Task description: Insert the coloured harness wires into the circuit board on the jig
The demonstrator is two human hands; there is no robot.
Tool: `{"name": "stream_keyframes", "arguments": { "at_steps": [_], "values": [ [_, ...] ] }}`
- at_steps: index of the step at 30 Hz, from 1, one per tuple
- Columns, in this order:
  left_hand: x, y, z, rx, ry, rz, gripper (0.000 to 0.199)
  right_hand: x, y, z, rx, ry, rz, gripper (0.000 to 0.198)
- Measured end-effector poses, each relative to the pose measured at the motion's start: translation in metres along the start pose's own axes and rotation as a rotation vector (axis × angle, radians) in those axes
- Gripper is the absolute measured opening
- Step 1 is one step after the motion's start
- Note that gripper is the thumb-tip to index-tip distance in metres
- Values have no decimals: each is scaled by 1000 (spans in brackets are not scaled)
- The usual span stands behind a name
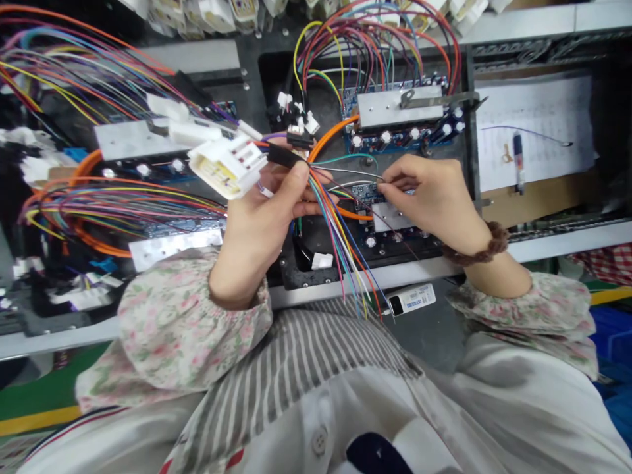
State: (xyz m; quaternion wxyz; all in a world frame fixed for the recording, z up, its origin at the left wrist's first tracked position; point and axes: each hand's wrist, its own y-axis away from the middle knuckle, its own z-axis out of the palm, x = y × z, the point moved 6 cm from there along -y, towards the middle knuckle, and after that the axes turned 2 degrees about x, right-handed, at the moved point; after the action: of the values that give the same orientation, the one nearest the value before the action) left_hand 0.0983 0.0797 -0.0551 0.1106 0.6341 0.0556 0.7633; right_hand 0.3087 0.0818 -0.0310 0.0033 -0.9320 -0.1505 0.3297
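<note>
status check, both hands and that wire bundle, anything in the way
Left hand pinching multicoloured wire bundle at black sleeve. Right hand pinching thin pale wire. Bundle fans out over metal rail, possibly in the way.

**Covered, cropped, unreadable**

The wires (328,203) partly hide the left hand (269,220). The right hand (428,203) covers part of the small board (364,193); the wire end in its pinch is too small to make out. Writing on the paper (548,112) is blurred. The top edge cuts off connectors (217,14), the right edge a blue bin (612,343).
</note>
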Motion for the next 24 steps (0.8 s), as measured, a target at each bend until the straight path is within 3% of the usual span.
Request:
{"name": "stream_keyframes", "arguments": {
  "at_steps": [5, 9, 12, 14, 18, 24],
  "values": [
    [-3, -1, 0, 23, -2, -15, 31, -14, 8, -13, 9, 17, 41, 10],
    [-2, -2, 2, 10, 88, 16, 30, -32, 19, -24, -152, 78, -23, 6],
    [3, -1, 6, -22, 116, 64, 32, -17, 17, -51, 54, 196, 103, 14],
    [5, 0, 9, -52, 101, 33, 31, -1, 16, -64, 228, 115, 215, 15],
    [4, 1, 14, -86, 61, -75, 30, 19, 14, -50, 214, -56, 229, 11],
    [3, -1, 15, -90, 91, -53, 32, 30, 14, -33, 185, -60, 198, 11]
  ]
}}
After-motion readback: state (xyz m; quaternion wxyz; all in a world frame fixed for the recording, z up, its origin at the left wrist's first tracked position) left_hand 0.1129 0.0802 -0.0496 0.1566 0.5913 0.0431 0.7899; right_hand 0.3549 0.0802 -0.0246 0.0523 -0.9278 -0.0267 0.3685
